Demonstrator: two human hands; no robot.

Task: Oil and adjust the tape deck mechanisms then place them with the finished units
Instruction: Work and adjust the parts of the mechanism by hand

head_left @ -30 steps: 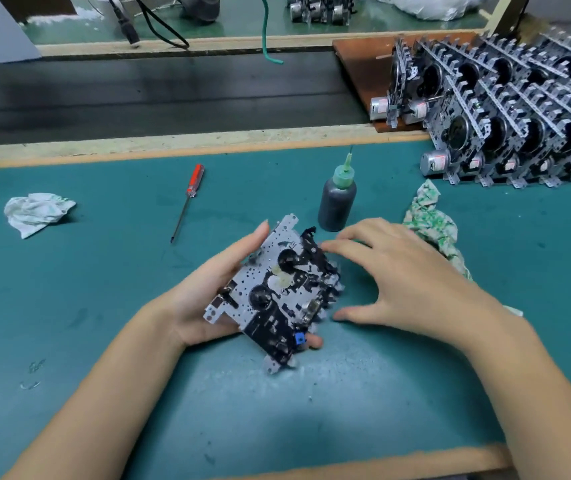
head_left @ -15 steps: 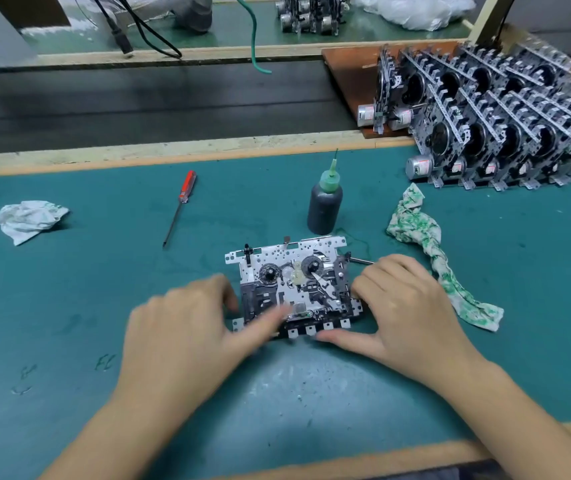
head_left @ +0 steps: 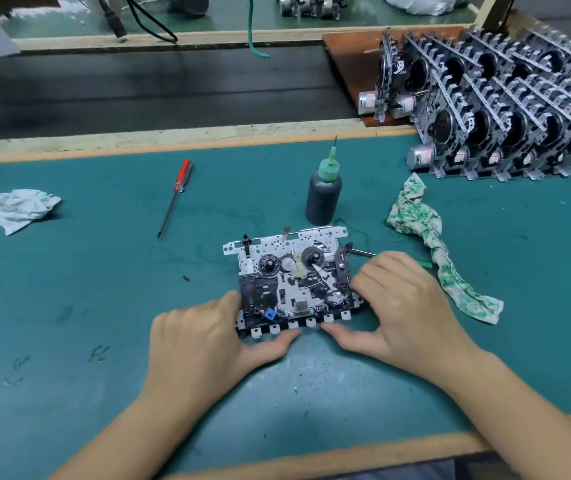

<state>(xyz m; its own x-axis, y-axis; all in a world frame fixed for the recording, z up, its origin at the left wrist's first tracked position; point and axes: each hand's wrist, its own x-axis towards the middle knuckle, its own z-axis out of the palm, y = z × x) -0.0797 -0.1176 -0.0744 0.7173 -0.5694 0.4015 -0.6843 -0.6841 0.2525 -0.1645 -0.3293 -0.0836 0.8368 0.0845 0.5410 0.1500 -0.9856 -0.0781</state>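
One tape deck mechanism [head_left: 291, 271] lies flat on the green mat, metal plate and reels facing up, key tabs toward me. My left hand [head_left: 201, 344] holds its front left corner, thumb against the key tabs and fingers curled at the left edge. On the other side, my right hand [head_left: 405, 313] grips the right edge with curled fingers and its thumb at the front tabs. The dark oil bottle [head_left: 324, 195] with a green needle cap stands upright just behind the mechanism. Rows of finished units [head_left: 506, 109] stand on edge at the back right.
A red-handled screwdriver [head_left: 176, 192] lies at the back left, and a white rag [head_left: 20, 209] sits at the far left. Right of the mechanism lies a green-patterned rag [head_left: 426, 237]. A thin metal tool [head_left: 363, 252] pokes out behind my right hand. A dark conveyor runs beyond the mat's wooden edge.
The mechanism went from tilted in my left hand to flat on the mat. My left hand then slid off its top to the front left corner.
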